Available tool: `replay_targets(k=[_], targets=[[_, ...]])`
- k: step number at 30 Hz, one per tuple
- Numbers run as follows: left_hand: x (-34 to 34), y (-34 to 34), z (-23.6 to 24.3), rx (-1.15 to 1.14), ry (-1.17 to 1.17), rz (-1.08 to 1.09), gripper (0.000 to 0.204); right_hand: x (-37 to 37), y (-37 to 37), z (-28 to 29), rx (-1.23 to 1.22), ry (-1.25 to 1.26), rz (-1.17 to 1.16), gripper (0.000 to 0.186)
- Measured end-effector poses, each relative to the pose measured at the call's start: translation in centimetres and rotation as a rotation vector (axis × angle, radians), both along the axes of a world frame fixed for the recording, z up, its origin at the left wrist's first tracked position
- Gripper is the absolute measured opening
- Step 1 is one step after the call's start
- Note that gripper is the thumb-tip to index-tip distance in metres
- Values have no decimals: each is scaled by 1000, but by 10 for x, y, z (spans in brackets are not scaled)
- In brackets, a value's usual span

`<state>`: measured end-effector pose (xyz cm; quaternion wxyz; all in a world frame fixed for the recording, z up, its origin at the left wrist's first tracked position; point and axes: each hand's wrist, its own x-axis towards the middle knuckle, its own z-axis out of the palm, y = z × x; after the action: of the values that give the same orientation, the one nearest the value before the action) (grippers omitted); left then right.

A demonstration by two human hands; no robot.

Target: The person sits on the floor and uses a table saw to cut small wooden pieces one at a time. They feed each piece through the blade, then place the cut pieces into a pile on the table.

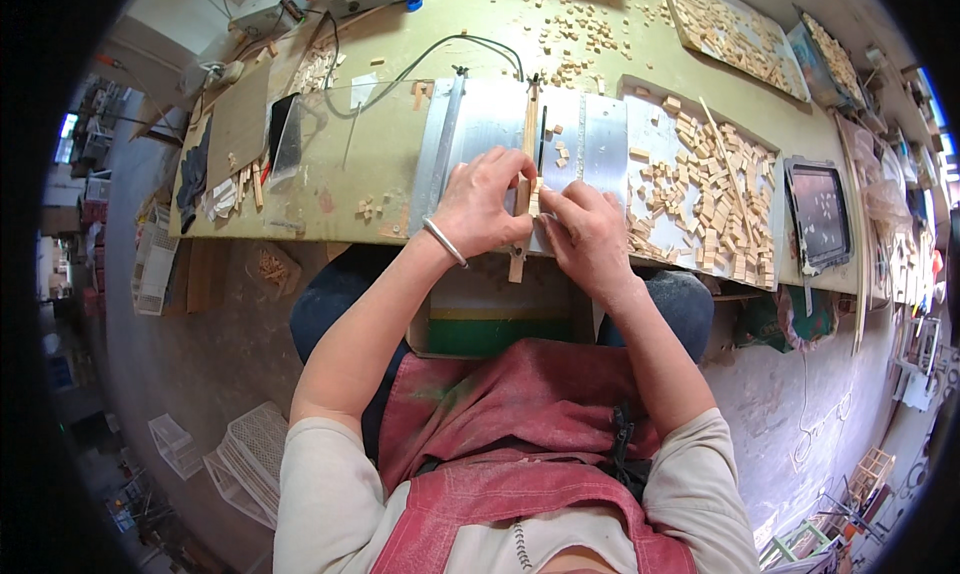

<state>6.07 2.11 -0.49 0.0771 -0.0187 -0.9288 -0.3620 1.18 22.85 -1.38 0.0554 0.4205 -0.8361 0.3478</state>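
My left hand [484,202] curls its forefinger and thumb round a short row of small pale wooden blocks [535,200] near the front of a metal machine plate [500,124]. From the other side, the fingers of my right hand [588,232] press against the same blocks, thumb close to forefinger. The blocks lie along a narrow wooden strip [516,264] that runs front to back and juts past the table's edge. Just beyond my fingers a dark slot [543,139] shows in the plate. My fingers partly hide the blocks.
Right of the plate, a shallow tray [650,124] holds many loose blocks and a thin stick. A black-framed tray [820,214] lies farther right. Another block-filled tray [740,34] sits at the back. On the left are a clear panel [350,164], cable [440,42] and wood scraps [240,189].
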Motion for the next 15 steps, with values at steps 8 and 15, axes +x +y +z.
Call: replay_targets(k=[8,15], targets=[[-5,-1,-4,14,4,18,39,-6,-1,-4,25,56,15,35],[-13,-3,6,95,-75,22,38,-9,-2,0,2,51,-70,32]])
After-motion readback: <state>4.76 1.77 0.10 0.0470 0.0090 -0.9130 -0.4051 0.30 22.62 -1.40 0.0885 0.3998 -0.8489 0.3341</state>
